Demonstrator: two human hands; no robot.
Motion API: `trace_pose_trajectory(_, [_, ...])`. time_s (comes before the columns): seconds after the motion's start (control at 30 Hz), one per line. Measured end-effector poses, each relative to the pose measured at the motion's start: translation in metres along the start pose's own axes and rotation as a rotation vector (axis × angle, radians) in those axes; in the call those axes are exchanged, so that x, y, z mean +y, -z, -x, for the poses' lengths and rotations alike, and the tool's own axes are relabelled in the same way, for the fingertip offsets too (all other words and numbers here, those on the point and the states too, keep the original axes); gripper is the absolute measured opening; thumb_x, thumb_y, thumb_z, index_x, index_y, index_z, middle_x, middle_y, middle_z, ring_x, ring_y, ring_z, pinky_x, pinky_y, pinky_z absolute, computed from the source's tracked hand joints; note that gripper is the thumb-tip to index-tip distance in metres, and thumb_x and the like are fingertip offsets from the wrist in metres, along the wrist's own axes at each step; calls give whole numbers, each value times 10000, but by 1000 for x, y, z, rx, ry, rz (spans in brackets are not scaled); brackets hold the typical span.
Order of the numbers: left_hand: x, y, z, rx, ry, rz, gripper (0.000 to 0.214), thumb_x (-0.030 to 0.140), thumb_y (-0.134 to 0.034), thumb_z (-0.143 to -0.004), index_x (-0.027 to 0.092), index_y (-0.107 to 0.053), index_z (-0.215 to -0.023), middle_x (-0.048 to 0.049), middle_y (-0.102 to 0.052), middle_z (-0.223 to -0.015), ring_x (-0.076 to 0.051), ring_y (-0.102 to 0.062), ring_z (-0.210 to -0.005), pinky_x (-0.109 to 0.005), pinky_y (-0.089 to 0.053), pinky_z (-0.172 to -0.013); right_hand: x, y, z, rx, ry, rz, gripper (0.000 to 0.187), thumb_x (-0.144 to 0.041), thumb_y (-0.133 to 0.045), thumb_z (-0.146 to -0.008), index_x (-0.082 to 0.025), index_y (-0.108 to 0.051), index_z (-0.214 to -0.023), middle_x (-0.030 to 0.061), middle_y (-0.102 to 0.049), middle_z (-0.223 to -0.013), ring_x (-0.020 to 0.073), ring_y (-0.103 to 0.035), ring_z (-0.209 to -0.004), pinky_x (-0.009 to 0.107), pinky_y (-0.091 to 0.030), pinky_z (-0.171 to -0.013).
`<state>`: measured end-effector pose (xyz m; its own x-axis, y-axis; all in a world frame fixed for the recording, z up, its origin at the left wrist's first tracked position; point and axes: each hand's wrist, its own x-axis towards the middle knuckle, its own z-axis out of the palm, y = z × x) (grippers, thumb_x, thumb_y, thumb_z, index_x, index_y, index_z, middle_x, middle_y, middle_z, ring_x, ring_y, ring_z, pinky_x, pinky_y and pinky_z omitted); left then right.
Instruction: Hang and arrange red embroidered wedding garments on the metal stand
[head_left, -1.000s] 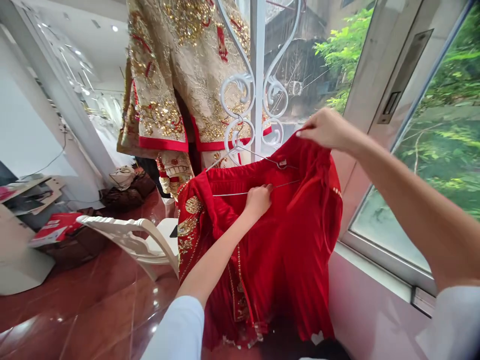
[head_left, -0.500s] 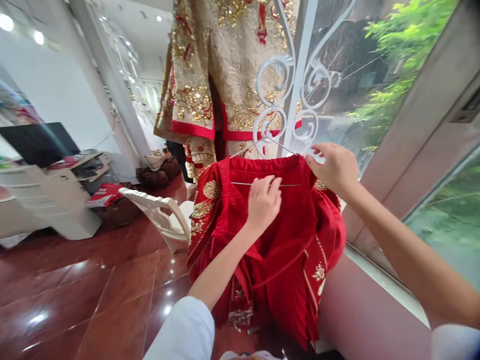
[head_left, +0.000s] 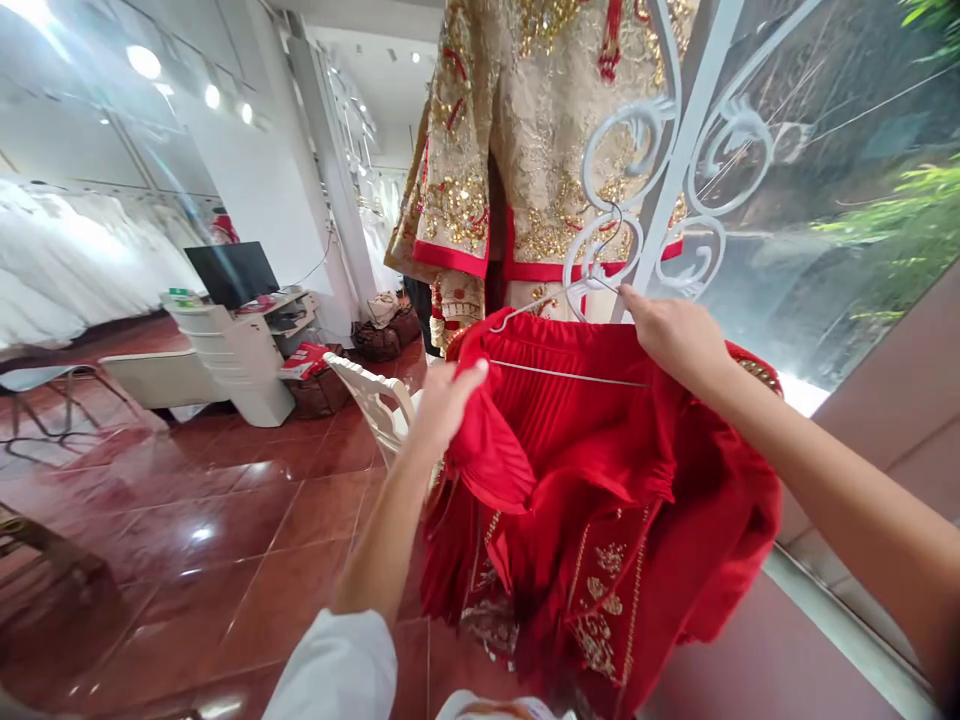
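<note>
A red pleated skirt (head_left: 555, 440) with gold embroidery hangs from a thin wire hanger (head_left: 559, 372). The hanger's hook is up by the white scrollwork. At the skirt's upper left edge, my left hand (head_left: 439, 408) is closed on the red cloth, thumb toward the waist; part of its fingers is hidden or blurred. My right hand (head_left: 679, 338) pinches the sloping right arm of the hanger, just above the waistband. Folds of the skirt bunch out below both hands.
A cream-and-gold embroidered garment (head_left: 555, 150) hangs just behind. White metal scrollwork (head_left: 667, 170) stands before the window at right. A white chair (head_left: 371, 395) is close on the left; beyond it are a desk (head_left: 225, 350) with a monitor (head_left: 236, 272) and brown bags (head_left: 386, 335).
My left hand has moved from the skirt's middle to its upper left edge. My right hand has shifted inward onto the hanger's arm. The skirt spreads wider, and the view has turned left.
</note>
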<state>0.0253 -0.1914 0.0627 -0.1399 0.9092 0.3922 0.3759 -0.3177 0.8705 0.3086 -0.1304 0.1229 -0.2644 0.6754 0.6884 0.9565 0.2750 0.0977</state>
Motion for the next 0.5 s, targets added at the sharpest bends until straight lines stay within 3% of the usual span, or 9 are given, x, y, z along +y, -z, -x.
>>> trace_pose_trajectory(0.13, [78, 31, -20, 475, -235, -55, 245, 349, -433, -794, 183, -407, -615, 14, -452, -654, -151, -565, -790, -232, -414, -580, -3, 10, -1, -41, 27, -38, 429, -228, -360, -869, -158, -537, -1253, 125, -637, -716, 241, -592, -707, 326, -397, -632])
trace_pose_trajectory(0.23, [124, 30, -20, 660, -472, -129, 279, 279, -415, -797, 181, -321, -554, 12, -378, -674, -192, -534, -987, -249, -409, -676, -9, 21, 0, -42, 48, -54, 405, -242, -333, -891, -153, -555, -1218, 116, -632, -738, 209, -580, -693, 292, -381, -609])
trace_pose_trajectory(0.3, [134, 17, -10, 570, -586, -134, 348, 275, -434, -805, 178, -276, -510, 14, -305, -608, -161, -551, -866, -229, -383, -654, -10, 26, 1, -23, 48, -34, 401, -240, -332, -896, -142, -549, -1219, 109, -622, -734, 190, -565, -663, 278, -362, -589])
trace_pose_trajectory(0.37, [124, -2, 2, 331, -585, -146, 404, 300, -490, -796, 178, -268, -482, 29, -256, -536, -103, -498, -623, -206, -346, -565, -11, 26, 2, -24, 43, -15, 392, -217, -333, -894, -129, -558, -1203, 102, -610, -720, 175, -546, -627, 269, -341, -571])
trace_pose_trajectory(0.43, [97, -23, 12, 106, -489, -163, 432, 325, -552, -767, 184, -266, -475, 49, -242, -488, -73, -383, -483, -211, -297, -485, -10, 19, 2, -27, 29, -19, 388, -185, -333, -888, -131, -567, -1193, 99, -609, -723, 168, -537, -618, 267, -332, -571])
trace_pose_trajectory(0.5, [61, -44, 18, 17, -390, -180, 412, 328, -567, -758, 190, -288, -488, 57, -282, -468, -76, -355, -456, -223, -294, -466, -10, 9, 0, -12, -3, -37, 401, -166, -341, -879, -150, -555, -1219, 100, -620, -748, 177, -544, -646, 276, -344, -591])
